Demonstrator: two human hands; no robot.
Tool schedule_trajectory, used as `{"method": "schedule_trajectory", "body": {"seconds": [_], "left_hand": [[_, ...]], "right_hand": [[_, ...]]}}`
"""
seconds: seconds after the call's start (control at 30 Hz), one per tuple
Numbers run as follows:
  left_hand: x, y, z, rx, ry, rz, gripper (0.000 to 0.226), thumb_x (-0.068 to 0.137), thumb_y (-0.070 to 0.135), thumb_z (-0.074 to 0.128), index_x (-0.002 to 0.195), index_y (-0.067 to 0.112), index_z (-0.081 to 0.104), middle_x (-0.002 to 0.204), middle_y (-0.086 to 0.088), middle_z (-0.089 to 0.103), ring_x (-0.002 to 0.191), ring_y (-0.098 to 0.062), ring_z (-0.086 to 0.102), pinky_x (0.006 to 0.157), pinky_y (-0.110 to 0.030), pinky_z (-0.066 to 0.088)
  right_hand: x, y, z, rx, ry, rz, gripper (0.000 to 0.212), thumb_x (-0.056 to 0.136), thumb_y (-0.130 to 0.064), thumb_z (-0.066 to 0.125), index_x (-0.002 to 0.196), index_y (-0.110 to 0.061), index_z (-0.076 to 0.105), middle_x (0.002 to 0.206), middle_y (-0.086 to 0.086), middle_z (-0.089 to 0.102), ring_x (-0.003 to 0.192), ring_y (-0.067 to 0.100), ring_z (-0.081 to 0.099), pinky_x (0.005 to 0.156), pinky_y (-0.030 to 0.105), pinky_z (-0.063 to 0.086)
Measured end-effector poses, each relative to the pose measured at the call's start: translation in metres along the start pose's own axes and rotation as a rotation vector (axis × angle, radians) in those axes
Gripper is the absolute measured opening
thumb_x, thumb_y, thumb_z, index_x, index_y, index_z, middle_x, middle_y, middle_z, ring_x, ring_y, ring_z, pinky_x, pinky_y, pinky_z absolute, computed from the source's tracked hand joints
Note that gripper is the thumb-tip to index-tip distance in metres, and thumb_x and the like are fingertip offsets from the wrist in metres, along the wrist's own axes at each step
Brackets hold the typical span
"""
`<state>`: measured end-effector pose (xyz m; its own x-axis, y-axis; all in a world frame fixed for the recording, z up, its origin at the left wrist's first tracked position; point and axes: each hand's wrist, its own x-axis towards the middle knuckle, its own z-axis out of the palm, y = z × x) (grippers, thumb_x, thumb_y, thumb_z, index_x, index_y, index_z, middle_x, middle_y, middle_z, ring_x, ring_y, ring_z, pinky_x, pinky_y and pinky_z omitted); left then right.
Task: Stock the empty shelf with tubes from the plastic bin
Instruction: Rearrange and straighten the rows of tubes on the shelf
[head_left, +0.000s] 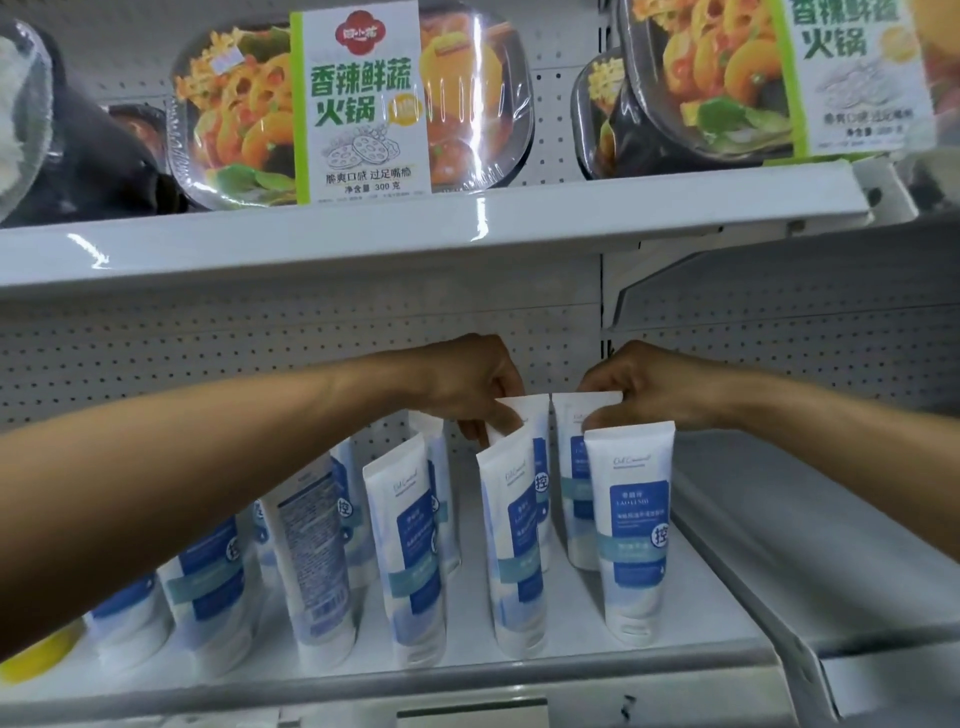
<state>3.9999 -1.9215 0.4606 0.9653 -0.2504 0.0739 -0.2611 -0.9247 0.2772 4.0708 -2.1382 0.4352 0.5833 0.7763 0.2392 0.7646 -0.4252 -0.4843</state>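
While we stand two tubes near the shelf's back edge, our left hand pinches the crimp of one tube and our right hand that of its neighbour, fingers closed on both. We judge the tilted front tube, just beside our left hand, may topple; pulling away carelessly could knock the other tubes, standing on their caps, toward the front edge.

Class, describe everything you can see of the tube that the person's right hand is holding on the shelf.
The tube is white, soft-looking plastic with a blue label panel. It stands upright, flat sealed end up, at the back of the lower shelf. The right hand pinches its top edge. The front tube hides its lower part.
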Motion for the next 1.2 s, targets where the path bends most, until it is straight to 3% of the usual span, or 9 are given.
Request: {"method": "schedule_trajectory", "body": {"seconds": [0.23, 0.4, 0.83, 1.07, 1.2], "left_hand": [[0.011, -0.006, 0.005, 0.037, 0.059, 0.015, 0.026, 0.086, 0.019, 0.071, 0.108, 0.004, 0.071, 0.104, -0.005, 0.073, 0.082, -0.017, 0.073, 0.075, -0.032, 0.061], [0.011, -0.010, 0.006, 0.025, 0.077, 0.020, 0.026, 0.086, 0.018, 0.070, 0.107, 0.003, 0.071, 0.102, -0.006, 0.073, 0.081, -0.017, 0.073, 0.073, -0.029, 0.061], [0.011, -0.005, 0.005, 0.061, 0.037, 0.005, 0.028, 0.088, 0.019, 0.068, 0.112, 0.003, 0.068, 0.110, -0.004, 0.071, 0.088, -0.018, 0.072, 0.077, -0.027, 0.060], [0.013, -0.005, 0.004, 0.059, 0.019, -0.004, 0.028, 0.088, 0.018, 0.068, 0.113, 0.005, 0.068, 0.110, -0.003, 0.071, 0.088, -0.016, 0.072, 0.077, -0.028, 0.060], [0.013, -0.005, 0.004, 0.068, 0.007, -0.010, 0.028, 0.088, 0.020, 0.069, 0.111, 0.005, 0.068, 0.108, -0.004, 0.072, 0.088, -0.016, 0.072, 0.078, -0.030, 0.060]], "right_hand": [[0.011, 0.009, 0.002, -0.058, 0.038, 0.013, 0.016, 0.084, -0.026, 0.072, 0.093, -0.013, 0.072, 0.088, -0.002, 0.074, 0.078, 0.009, 0.069, 0.069, 0.026, 0.056], [0.012, 0.009, 0.001, -0.037, 0.022, 0.015, 0.009, 0.084, -0.027, 0.071, 0.089, -0.020, 0.071, 0.083, -0.009, 0.072, 0.072, -0.002, 0.067, 0.062, 0.017, 0.052], [0.010, 0.009, 0.000, -0.067, 0.003, 0.041, 0.015, 0.083, -0.027, 0.073, 0.094, -0.018, 0.070, 0.089, -0.007, 0.073, 0.078, 0.004, 0.068, 0.070, 0.022, 0.057], [0.009, 0.008, -0.002, -0.066, -0.004, 0.047, 0.015, 0.085, -0.028, 0.071, 0.097, -0.019, 0.070, 0.092, -0.009, 0.073, 0.078, -0.002, 0.067, 0.066, 0.015, 0.054], [0.011, 0.006, -0.003, -0.097, -0.021, 0.045, 0.017, 0.085, -0.028, 0.070, 0.098, -0.016, 0.071, 0.093, -0.007, 0.073, 0.081, 0.004, 0.068, 0.071, 0.021, 0.056]]}}
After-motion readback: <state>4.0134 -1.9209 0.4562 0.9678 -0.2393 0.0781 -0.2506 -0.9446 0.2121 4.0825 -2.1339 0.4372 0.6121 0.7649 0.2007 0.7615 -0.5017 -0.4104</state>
